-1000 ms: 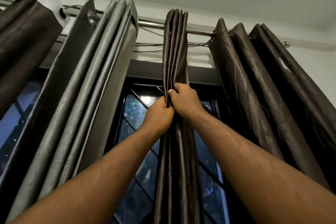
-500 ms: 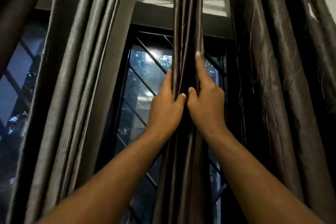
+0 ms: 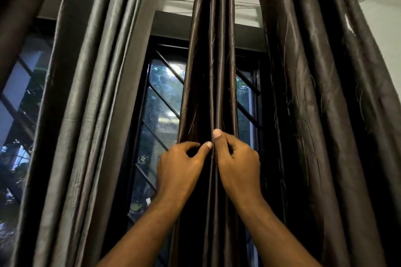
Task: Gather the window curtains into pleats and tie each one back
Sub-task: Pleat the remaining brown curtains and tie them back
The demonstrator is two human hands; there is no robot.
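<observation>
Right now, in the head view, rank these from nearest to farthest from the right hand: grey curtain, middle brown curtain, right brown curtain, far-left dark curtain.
1. middle brown curtain: centre, in the right hand's grip.
2. right brown curtain: just right of the hand.
3. grey curtain: further off, to the left.
4. far-left dark curtain: upper-left corner of the view.

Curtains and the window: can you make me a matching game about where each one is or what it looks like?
Things
1. grey curtain
2. middle brown curtain
3. right brown curtain
4. window

Clues
A. pinched into narrow pleats by the left hand and right hand
B. hangs at the far right, no hand on it
C. behind the curtains, with black diagonal bars
D. silvery, left of both hands

Pairs: 1-D, 2-A, 3-B, 4-C
</observation>
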